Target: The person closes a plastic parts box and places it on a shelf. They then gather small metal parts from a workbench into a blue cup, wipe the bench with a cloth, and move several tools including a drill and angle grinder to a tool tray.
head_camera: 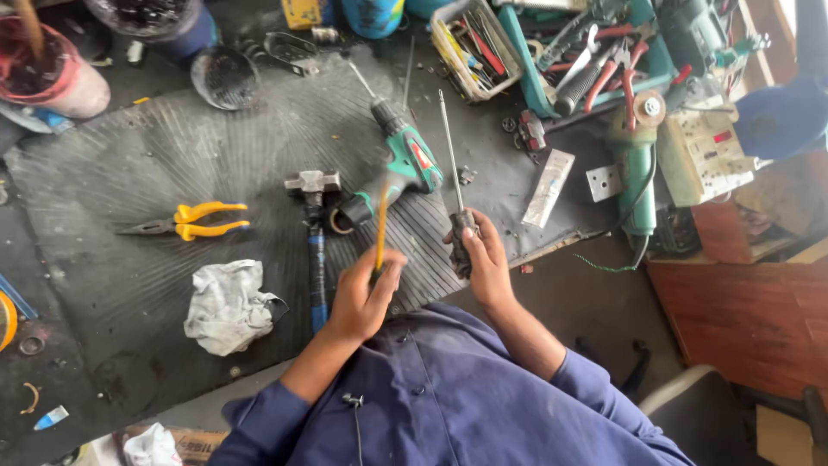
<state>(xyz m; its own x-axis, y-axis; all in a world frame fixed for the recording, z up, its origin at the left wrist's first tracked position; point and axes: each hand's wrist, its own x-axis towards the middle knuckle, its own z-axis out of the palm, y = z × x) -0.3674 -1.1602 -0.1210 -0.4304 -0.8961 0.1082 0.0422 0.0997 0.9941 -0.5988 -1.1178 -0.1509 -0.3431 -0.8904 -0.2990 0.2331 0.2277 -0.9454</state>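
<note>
My left hand (362,293) is closed around the base of a thin yellow-orange rod-like tool (380,226) that points up and away from me. My right hand (485,259) grips the dark handle of a long screwdriver (450,151), whose metal shaft reaches far across the mat. Both hands hover over the near edge of a dark ribbed rubber mat (155,164). Just beyond my left hand lies a green cordless drill (405,160). To the drill's left lies a hammer (314,233) with a blue-banded handle.
Yellow-handled long-nose pliers (194,221) and a crumpled white rag (226,306) lie at the left. A white tray of small tools (473,43), a teal toolbox with pliers (595,60), a green angle grinder (636,168) and a beige power strip (703,155) crowd the far right. Dirty pots (52,73) stand far left.
</note>
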